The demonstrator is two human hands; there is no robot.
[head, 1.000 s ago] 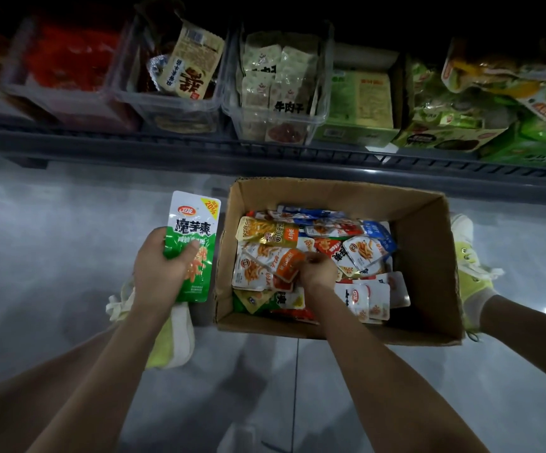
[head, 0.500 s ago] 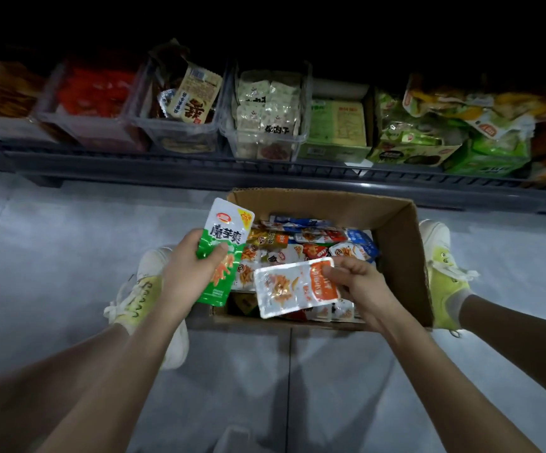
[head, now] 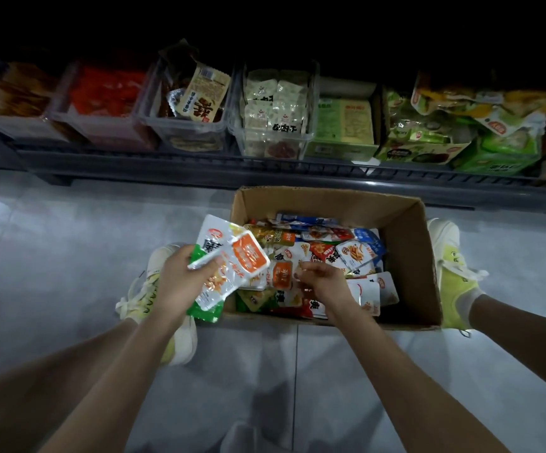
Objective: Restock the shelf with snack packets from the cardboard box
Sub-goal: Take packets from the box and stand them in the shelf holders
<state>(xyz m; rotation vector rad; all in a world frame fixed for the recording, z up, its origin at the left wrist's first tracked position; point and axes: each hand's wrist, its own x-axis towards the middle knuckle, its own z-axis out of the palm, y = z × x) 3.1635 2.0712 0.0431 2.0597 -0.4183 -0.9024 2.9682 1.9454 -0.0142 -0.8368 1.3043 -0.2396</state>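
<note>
Your left hand [head: 180, 279] grips two snack packets just beside the left wall of the cardboard box [head: 405, 243]. A green-and-white packet [head: 204, 313] lies underneath and an orange-and-white packet [head: 248, 256] lies skewed across it, with your thumb clamped over both and your fingers curled behind. Your right hand [head: 322, 282] hangs over the heap of packets [head: 324, 253] in the box, fingers loosely curled and, as far as I can see, holding nothing. I cannot tell whether the fingertips touch the pile.

These packets look light, flat and floppy, and their glossy film will likely let one slide over another. The pair in your left hand is the risk, because the top one sits crooked. Pinch across both near the middle, or square them up, before you lift. In the box, take a packet by a sealed edge or corner, where the film should be stiffer; grabbing the middle may drag its neighbours along. Nothing seems fragile, though a hard squeeze might crush what is inside.

The shelf [head: 265, 171] runs just beyond the box, low and dim, and its clear tubs [head: 271, 138] and green cartons [head: 343, 129] look fairly full. Its front rail and the tub walls stand in your way, so packets must go in over them. Your shoes sit on either side of the box, the left shoe [head: 153, 282] just under your left hand
</note>
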